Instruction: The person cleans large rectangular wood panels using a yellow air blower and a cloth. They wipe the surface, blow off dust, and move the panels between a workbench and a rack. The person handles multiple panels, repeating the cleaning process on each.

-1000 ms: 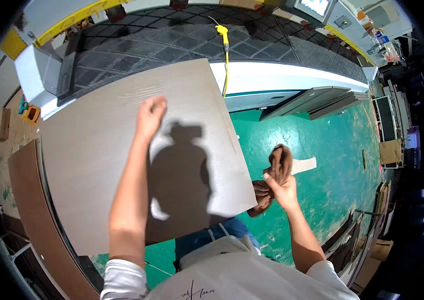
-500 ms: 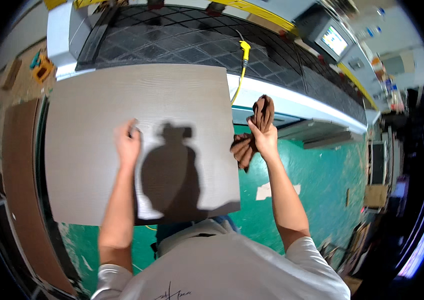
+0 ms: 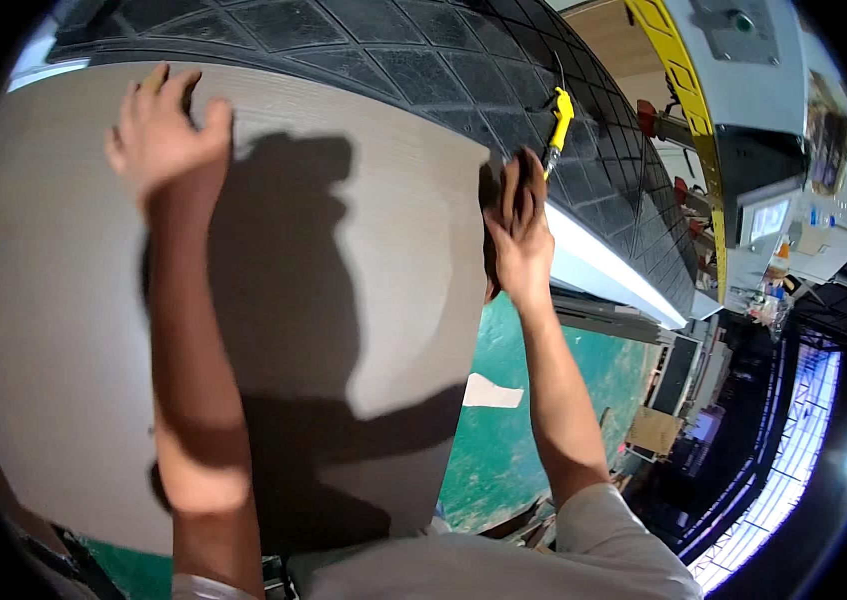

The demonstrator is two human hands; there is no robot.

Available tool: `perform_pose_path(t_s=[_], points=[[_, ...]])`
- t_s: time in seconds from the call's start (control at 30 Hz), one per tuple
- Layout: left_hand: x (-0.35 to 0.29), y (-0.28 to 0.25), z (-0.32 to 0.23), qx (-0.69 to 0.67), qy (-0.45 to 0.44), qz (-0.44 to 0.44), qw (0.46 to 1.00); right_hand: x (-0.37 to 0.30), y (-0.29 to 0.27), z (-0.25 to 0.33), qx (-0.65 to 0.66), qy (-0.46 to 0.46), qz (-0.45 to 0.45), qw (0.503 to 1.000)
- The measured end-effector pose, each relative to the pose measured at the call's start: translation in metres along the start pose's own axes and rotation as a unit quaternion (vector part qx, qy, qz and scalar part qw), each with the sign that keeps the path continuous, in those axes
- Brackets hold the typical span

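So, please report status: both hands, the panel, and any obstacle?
Left hand open over wood-grain panel, contact unclear. Right hand at its right edge, dark brown cloth partly hidden there. Yellow air gun on black tabletop, off the panel.

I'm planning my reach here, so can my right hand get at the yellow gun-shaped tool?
Probably yes: your right hand, at the edge of the panel, appears near the yellow tool, with nothing visible blocking between. What looks like brown cloth by the palm may hinder gripping.
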State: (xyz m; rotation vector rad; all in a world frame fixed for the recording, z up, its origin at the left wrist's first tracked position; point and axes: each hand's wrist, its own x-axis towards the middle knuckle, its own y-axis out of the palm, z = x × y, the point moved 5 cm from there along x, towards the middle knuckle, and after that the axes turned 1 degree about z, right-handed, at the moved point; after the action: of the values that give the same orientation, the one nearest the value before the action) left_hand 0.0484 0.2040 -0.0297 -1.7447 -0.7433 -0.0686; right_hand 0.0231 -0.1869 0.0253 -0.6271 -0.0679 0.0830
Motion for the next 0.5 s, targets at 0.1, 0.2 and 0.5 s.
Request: perform_pose_path(t_s=[0.1, 0.2, 0.5], points=[[0.012, 0.009, -0.017, -0.021, 0.043, -0.059, 0.997, 0.027, -0.001, -0.01, 0.068, -0.024, -0.011, 0.997], [0.015, 0.011, -0.023, -0.001, 0.107, -0.011, 0.994, 0.038, -0.006, -0.027, -0.032, 0.008, 0.005, 0.999], [0.002, 0.017, -0.041, -0.014, 0.147, 0.057, 0.987, 0.049, -0.006, -0.033, -0.109, 0.075, 0.044, 0.99]])
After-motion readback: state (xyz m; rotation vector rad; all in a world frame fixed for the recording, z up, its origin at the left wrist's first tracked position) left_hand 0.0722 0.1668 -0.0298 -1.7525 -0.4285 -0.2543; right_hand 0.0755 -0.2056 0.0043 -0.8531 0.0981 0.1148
